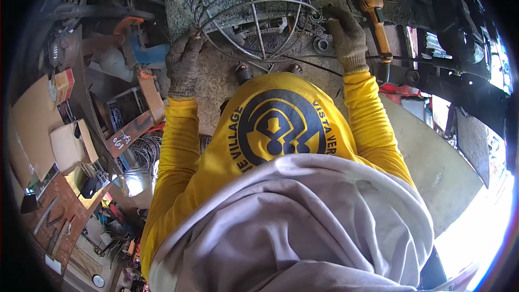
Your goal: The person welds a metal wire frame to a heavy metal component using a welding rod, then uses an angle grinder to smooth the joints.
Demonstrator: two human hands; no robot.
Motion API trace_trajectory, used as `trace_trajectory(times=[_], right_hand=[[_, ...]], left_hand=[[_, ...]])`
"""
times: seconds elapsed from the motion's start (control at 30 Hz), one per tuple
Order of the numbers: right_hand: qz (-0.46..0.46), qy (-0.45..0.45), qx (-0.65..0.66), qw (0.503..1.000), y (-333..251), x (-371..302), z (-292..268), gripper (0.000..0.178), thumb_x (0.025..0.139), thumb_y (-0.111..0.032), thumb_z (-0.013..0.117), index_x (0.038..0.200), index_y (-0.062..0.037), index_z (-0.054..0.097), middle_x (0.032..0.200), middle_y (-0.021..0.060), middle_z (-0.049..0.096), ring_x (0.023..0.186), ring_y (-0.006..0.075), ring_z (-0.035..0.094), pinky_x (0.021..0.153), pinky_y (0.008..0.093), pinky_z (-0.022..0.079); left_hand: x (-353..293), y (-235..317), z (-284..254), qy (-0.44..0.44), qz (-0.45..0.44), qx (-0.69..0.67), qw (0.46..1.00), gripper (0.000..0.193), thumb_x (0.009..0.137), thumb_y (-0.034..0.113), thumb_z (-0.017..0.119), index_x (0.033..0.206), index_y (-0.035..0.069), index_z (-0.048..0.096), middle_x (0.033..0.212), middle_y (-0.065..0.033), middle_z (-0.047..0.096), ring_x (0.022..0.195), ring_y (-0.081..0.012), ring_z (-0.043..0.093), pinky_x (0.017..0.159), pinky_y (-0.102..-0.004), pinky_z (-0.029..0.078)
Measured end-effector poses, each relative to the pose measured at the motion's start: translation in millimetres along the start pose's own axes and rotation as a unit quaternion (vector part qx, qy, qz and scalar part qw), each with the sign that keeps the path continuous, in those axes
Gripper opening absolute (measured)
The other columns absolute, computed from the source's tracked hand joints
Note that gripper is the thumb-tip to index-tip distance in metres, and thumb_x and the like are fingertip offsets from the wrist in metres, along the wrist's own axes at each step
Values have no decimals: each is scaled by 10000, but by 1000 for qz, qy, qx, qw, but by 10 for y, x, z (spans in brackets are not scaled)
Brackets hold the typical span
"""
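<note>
Grey cloth nearest, gloved left hand and right hand gripping wire fan guard

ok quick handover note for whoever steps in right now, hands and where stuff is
Left hand: gloved, gripping the wire fan guard at its left rim.
Right hand: gloved, resting at the guard's right rim; exact grip unclear.
Guard lies on the grimy workbench, in front of the person.
Orange angle grinder lies to the right, untouched.
Done or left: cannot tell from this view.
</note>
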State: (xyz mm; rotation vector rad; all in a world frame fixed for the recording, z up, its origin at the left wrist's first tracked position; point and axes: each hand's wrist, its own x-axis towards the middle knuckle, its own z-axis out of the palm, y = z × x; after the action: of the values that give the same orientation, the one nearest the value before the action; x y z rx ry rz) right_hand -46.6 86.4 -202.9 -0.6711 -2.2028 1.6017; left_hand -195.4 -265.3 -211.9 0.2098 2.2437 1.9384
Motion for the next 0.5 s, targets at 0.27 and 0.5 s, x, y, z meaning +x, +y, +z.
trace_trajectory(times=[0.27, 0.5], right_hand=[[-40, -82, -90, 992, -171, 81, 50, 261, 908, -186, 664, 1111, -25, 696, 1002, 143, 716, 923, 211, 688, 821, 322, 521], [-38, -13, -117, 992, 41, 123, 120, 237, 911, -202, 678, 1073, -34, 713, 902, 132, 723, 826, 214, 689, 762, 318, 523]], left_hand=[[-86, 42, 2, -6, -18, -73, 997, 241, 931, 97, 683, 1144, -15, 679, 1067, -66, 689, 919, -153, 666, 814, -287, 558], [-109, 218, -7, -49, 4, 2, 999, 362, 1003, 296, 584, 1204, -2, 633, 1091, -119, 694, 996, -183, 663, 878, -326, 532]])
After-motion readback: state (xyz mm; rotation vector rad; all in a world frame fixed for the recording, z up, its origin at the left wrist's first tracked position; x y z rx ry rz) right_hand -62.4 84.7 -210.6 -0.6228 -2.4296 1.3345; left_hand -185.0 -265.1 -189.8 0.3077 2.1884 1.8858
